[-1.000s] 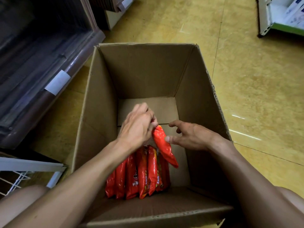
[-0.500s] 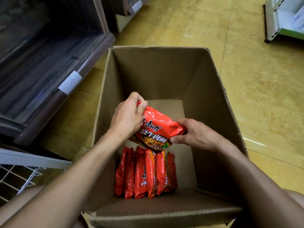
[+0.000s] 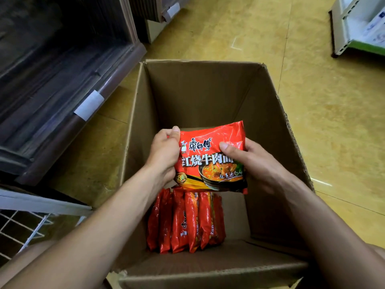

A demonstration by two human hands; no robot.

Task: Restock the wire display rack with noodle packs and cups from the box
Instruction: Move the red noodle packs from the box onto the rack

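Note:
A red noodle pack (image 3: 210,161) is held face up above the open cardboard box (image 3: 277,130). My left hand (image 3: 164,155) grips its left edge and my right hand (image 3: 252,161) grips its right edge, thumb on the front. Below it, several more red noodle packs (image 3: 185,222) stand on edge in a row at the near end of the box floor. A corner of the white wire display rack (image 3: 23,222) shows at the lower left. No cups are in view.
A dark wooden shelf unit (image 3: 62,80) with a white label runs along the left of the box. The box sits on a yellow floor (image 3: 333,122). A white shelf (image 3: 358,28) stands at the far right.
The pack was pulled from the row by my left hand, my right hand took its other edge, and both have lifted it and turned it flat, face up.

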